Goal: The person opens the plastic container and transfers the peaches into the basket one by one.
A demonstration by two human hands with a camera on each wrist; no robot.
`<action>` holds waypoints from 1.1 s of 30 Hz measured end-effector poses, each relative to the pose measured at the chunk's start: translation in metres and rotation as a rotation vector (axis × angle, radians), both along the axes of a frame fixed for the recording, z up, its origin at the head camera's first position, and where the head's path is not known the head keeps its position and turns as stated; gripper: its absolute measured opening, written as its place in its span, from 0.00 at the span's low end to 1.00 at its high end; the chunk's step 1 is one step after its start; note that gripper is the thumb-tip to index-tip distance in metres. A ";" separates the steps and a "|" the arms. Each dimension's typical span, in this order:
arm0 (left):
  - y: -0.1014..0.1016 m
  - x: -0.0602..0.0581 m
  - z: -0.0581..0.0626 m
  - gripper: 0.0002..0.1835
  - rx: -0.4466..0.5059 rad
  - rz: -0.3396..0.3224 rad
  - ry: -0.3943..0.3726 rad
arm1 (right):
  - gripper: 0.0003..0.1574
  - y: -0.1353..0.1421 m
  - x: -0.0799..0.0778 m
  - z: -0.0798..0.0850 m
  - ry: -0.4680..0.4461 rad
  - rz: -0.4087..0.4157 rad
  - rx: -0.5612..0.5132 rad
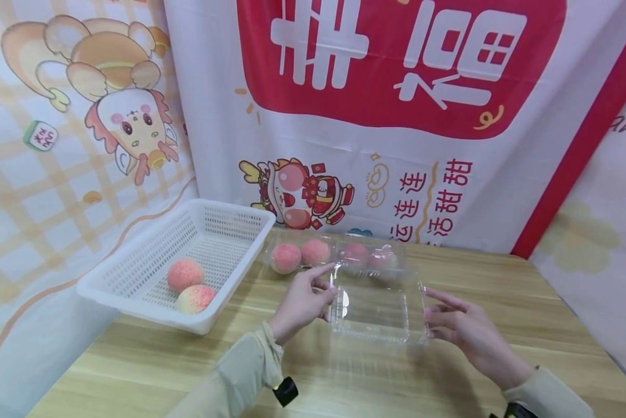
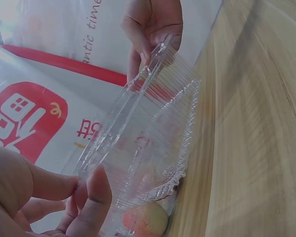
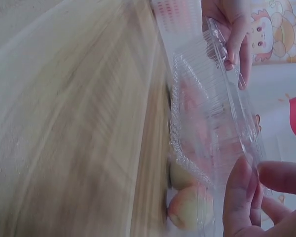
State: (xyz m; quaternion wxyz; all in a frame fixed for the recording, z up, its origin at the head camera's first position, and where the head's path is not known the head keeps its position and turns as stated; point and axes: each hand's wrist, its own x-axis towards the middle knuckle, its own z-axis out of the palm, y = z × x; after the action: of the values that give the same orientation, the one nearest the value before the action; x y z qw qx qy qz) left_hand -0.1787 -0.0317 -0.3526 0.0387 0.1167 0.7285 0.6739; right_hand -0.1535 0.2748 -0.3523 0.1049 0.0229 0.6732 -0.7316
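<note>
A clear plastic clamshell box (image 1: 375,310) is held up over the wooden table between my two hands. My left hand (image 1: 304,299) pinches its left edge between thumb and fingers, and my right hand (image 1: 461,331) pinches the right edge. Both wrist views show thumb and fingertips closed on the thin rim, with the ribbed wall (image 2: 172,123) facing down toward the table. Through the clear plastic I see nothing inside the box. Just behind it, pink-and-cream peaches (image 1: 285,258) sit in clear plastic boxes (image 1: 335,247) along the back of the table.
A white perforated plastic basket (image 1: 239,273) stands at the left with two peaches (image 1: 185,274) in its near part. Printed cloth (image 1: 213,116) hangs behind and on both sides of the wooden table (image 1: 500,278). The right wrist view shows peaches (image 3: 190,207) close beyond the held box.
</note>
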 end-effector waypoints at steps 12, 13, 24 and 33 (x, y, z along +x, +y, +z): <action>0.050 -0.050 0.002 0.26 0.058 0.103 0.039 | 0.29 0.046 -0.036 0.001 0.087 0.020 -0.052; 0.055 -0.055 0.001 0.25 0.065 0.121 0.048 | 0.27 0.051 -0.040 0.000 0.091 0.018 -0.066; 0.108 -0.091 -0.002 0.22 -0.084 0.154 0.221 | 0.24 0.097 -0.070 -0.001 0.013 0.012 -0.188; 0.132 -0.094 -0.013 0.14 0.111 0.149 0.090 | 0.27 0.119 -0.080 -0.013 -0.013 0.003 -0.240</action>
State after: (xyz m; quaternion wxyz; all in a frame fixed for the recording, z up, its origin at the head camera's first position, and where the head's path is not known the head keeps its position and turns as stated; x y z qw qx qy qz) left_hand -0.2727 0.0999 -0.3652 -0.0508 0.0945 0.6979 0.7081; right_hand -0.2340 0.3943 -0.3651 0.1126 0.0138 0.5800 -0.8067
